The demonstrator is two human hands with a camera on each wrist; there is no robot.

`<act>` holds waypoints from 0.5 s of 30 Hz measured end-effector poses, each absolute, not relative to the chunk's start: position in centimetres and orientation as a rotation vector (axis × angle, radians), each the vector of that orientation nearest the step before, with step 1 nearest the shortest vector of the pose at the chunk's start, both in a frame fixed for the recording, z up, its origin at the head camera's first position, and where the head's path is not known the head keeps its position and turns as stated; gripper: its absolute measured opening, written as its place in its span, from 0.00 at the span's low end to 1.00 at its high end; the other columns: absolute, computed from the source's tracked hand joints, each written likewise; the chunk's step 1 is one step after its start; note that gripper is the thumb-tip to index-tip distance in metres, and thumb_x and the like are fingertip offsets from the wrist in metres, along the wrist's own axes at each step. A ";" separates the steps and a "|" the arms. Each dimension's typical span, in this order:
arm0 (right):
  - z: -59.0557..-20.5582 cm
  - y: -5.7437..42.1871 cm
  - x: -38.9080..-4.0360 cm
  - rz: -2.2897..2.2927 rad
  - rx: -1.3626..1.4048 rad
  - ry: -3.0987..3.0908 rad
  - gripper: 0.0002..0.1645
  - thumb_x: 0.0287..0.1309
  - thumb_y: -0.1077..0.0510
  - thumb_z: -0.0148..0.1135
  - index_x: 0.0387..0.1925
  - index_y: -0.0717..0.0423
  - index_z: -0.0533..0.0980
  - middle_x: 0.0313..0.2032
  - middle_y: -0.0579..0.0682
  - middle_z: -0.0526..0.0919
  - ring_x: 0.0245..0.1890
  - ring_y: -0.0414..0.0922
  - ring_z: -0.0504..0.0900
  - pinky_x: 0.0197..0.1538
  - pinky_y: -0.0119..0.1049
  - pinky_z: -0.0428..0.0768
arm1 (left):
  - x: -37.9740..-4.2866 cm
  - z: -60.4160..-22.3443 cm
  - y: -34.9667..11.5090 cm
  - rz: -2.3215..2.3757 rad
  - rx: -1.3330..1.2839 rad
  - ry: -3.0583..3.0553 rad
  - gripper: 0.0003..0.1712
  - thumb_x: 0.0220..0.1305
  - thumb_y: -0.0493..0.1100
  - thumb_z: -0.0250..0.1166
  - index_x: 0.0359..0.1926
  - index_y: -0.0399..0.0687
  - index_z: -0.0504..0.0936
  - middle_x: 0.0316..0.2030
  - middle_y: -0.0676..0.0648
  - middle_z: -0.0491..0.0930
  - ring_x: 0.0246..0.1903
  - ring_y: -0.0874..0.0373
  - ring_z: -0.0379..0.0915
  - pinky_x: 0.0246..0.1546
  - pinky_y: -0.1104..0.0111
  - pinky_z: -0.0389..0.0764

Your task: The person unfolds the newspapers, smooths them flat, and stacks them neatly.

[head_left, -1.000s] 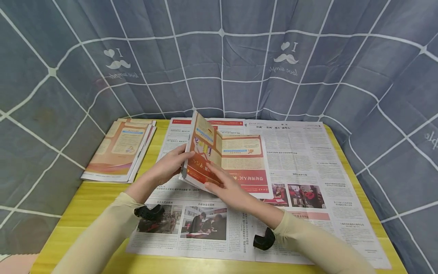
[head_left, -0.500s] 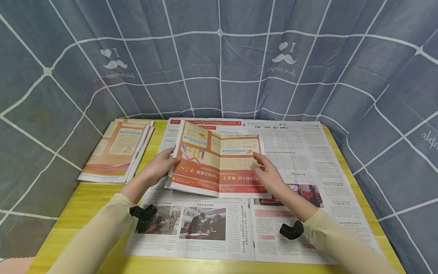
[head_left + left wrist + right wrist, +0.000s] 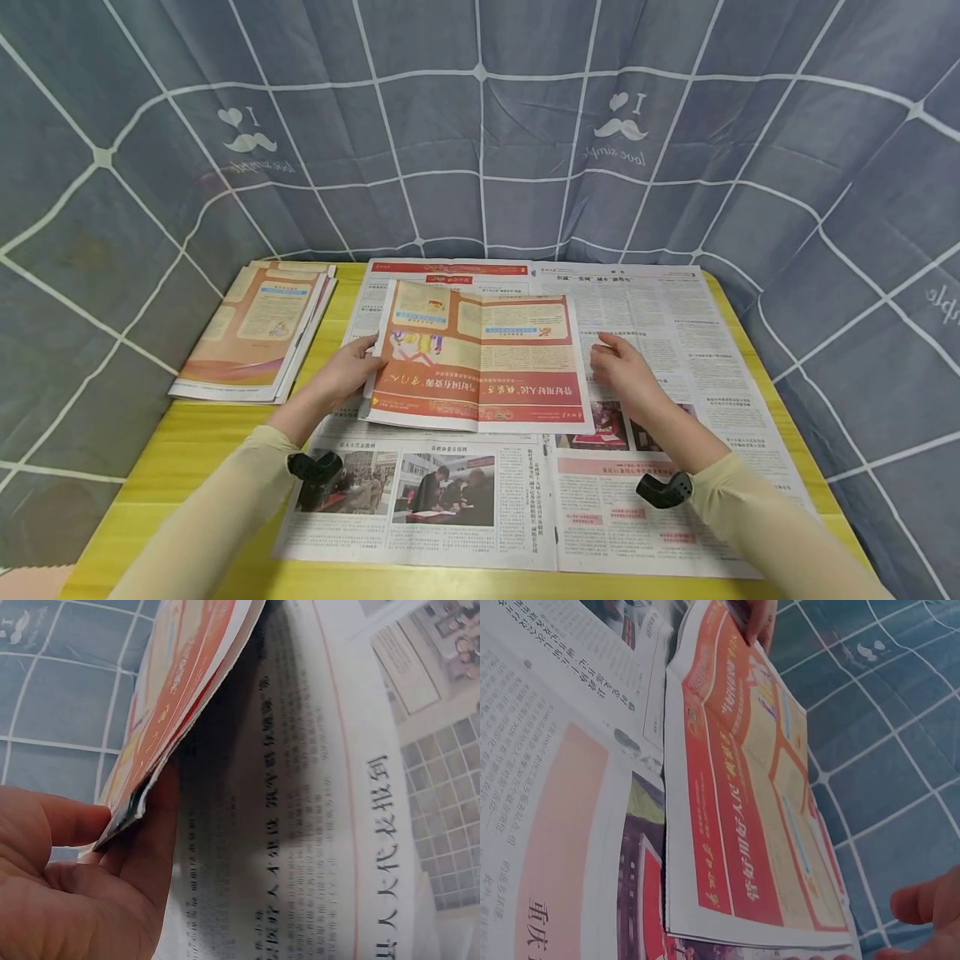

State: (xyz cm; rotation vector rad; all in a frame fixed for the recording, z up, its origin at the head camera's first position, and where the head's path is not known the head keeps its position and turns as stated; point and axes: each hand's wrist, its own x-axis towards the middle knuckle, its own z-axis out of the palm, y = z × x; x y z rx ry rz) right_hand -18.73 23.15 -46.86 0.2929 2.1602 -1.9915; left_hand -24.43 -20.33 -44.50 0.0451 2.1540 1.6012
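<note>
A folded newspaper with orange and red pages lies open, a crease down its middle, over a larger spread newspaper. My left hand pinches its left edge. In the left wrist view, the thumb is on top of the newspaper and the fingers are beneath, with that edge raised off the sheet below. Just beyond the right edge, my right hand holds nothing, its fingers loosely bent. The right wrist view catches only part of that hand at the lower right corner.
A stack of folded newspapers sits at the left of the yellow table. Grey checked cloth surrounds the back and sides. Each wrist wears a black device, one at the left wrist and one at the right wrist.
The left half of the folded newspaper, earlier tilted up, has come down nearly flat. My right hand has slid rightward across the page and off its right edge. My left hand keeps its hold.
</note>
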 end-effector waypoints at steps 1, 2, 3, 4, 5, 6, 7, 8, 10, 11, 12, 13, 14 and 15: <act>-47.0 23.2 -18.8 -2.002 0.305 2.138 0.41 0.79 0.56 0.49 0.81 0.62 0.43 0.77 0.66 0.52 0.74 0.61 0.59 0.71 0.51 0.67 | -24.4 -44.7 -20.3 1.598 0.039 2.159 0.36 0.81 0.38 0.46 0.81 0.36 0.41 0.56 0.29 0.78 0.40 0.53 0.84 0.41 0.60 0.86; -47.0 23.3 -18.9 -2.010 0.319 2.115 0.41 0.79 0.56 0.48 0.81 0.62 0.43 0.77 0.66 0.52 0.74 0.61 0.59 0.71 0.51 0.67 | -24.4 -44.8 -20.4 1.588 0.038 2.172 0.37 0.81 0.38 0.46 0.81 0.35 0.41 0.56 0.29 0.78 0.40 0.53 0.84 0.41 0.60 0.86; -47.1 23.3 -18.9 -2.014 0.331 2.093 0.41 0.79 0.56 0.48 0.81 0.62 0.43 0.77 0.66 0.51 0.74 0.61 0.59 0.70 0.51 0.68 | -24.4 -44.9 -20.4 1.579 0.026 2.182 0.37 0.81 0.38 0.46 0.81 0.35 0.41 0.56 0.29 0.78 0.40 0.53 0.84 0.40 0.60 0.86; -47.1 23.4 -19.0 -2.016 0.342 2.074 0.41 0.79 0.56 0.48 0.81 0.62 0.43 0.77 0.66 0.51 0.74 0.61 0.60 0.70 0.51 0.69 | -24.4 -45.0 -20.4 1.569 0.019 2.193 0.37 0.81 0.38 0.46 0.81 0.34 0.41 0.56 0.29 0.78 0.40 0.53 0.84 0.41 0.60 0.86; -47.2 23.4 -19.1 -2.017 0.353 2.056 0.41 0.79 0.56 0.49 0.81 0.62 0.42 0.77 0.66 0.51 0.73 0.61 0.60 0.69 0.51 0.69 | -24.4 -45.1 -20.4 1.560 0.012 2.202 0.37 0.81 0.38 0.46 0.81 0.34 0.41 0.57 0.29 0.77 0.40 0.53 0.83 0.41 0.60 0.86; -47.2 23.5 -19.2 -2.020 0.365 2.038 0.41 0.79 0.56 0.49 0.81 0.61 0.43 0.77 0.65 0.50 0.73 0.61 0.60 0.69 0.51 0.70 | -24.4 -45.2 -20.4 1.549 0.013 2.211 0.37 0.81 0.38 0.46 0.81 0.34 0.41 0.58 0.28 0.76 0.41 0.53 0.83 0.41 0.60 0.86; -47.3 23.5 -19.3 -2.022 0.371 2.022 0.42 0.78 0.56 0.49 0.81 0.61 0.42 0.77 0.65 0.50 0.73 0.61 0.60 0.69 0.51 0.70 | -24.4 -45.3 -20.3 1.542 0.003 2.216 0.37 0.81 0.37 0.46 0.81 0.33 0.40 0.59 0.28 0.76 0.42 0.52 0.83 0.42 0.59 0.86; -47.3 23.6 -19.3 -2.020 0.377 2.010 0.42 0.78 0.57 0.49 0.81 0.61 0.42 0.77 0.65 0.50 0.73 0.61 0.61 0.69 0.50 0.71 | -24.4 -45.3 -20.3 1.536 -0.001 2.220 0.37 0.81 0.37 0.46 0.81 0.33 0.41 0.59 0.28 0.75 0.42 0.52 0.83 0.42 0.59 0.86; -47.3 23.7 -19.5 -2.018 0.385 1.991 0.42 0.78 0.57 0.49 0.81 0.61 0.42 0.77 0.65 0.50 0.72 0.60 0.61 0.68 0.49 0.71 | -24.5 -45.5 -20.2 1.535 -0.022 2.222 0.37 0.80 0.37 0.46 0.81 0.33 0.41 0.61 0.27 0.73 0.43 0.51 0.82 0.42 0.59 0.85; -47.2 23.7 -19.5 -2.023 0.390 1.979 0.42 0.78 0.57 0.49 0.82 0.61 0.41 0.77 0.65 0.50 0.72 0.60 0.62 0.68 0.48 0.72 | -24.5 -45.6 -20.2 1.537 -0.027 2.222 0.37 0.80 0.37 0.46 0.81 0.33 0.41 0.62 0.27 0.72 0.44 0.51 0.82 0.43 0.60 0.85; -47.2 23.7 -19.6 -2.027 0.396 1.967 0.42 0.78 0.57 0.49 0.82 0.61 0.41 0.76 0.65 0.51 0.71 0.60 0.62 0.68 0.48 0.72 | -24.5 -45.6 -20.1 1.535 -0.030 2.225 0.37 0.80 0.36 0.46 0.81 0.33 0.41 0.63 0.27 0.72 0.44 0.51 0.82 0.43 0.60 0.85; -47.2 23.7 -19.6 -2.030 0.400 1.958 0.42 0.78 0.57 0.49 0.82 0.60 0.41 0.76 0.65 0.52 0.70 0.59 0.64 0.67 0.47 0.73 | -24.5 -45.7 -20.0 1.537 -0.037 2.224 0.37 0.80 0.36 0.46 0.81 0.33 0.41 0.63 0.26 0.71 0.45 0.51 0.82 0.43 0.60 0.85; -47.2 23.7 -19.7 -2.031 0.406 1.951 0.42 0.78 0.57 0.49 0.82 0.60 0.41 0.75 0.65 0.54 0.69 0.59 0.65 0.66 0.46 0.74 | -24.6 -45.7 -20.0 1.537 -0.043 2.227 0.37 0.80 0.36 0.47 0.81 0.33 0.41 0.64 0.27 0.71 0.45 0.51 0.82 0.43 0.61 0.85; -47.2 23.7 -19.7 -2.030 0.412 1.945 0.42 0.78 0.57 0.49 0.82 0.60 0.42 0.75 0.65 0.55 0.68 0.58 0.67 0.65 0.44 0.75 | -24.6 -45.8 -20.0 1.537 -0.051 2.232 0.37 0.80 0.36 0.47 0.81 0.33 0.41 0.64 0.27 0.71 0.45 0.51 0.82 0.43 0.61 0.85</act>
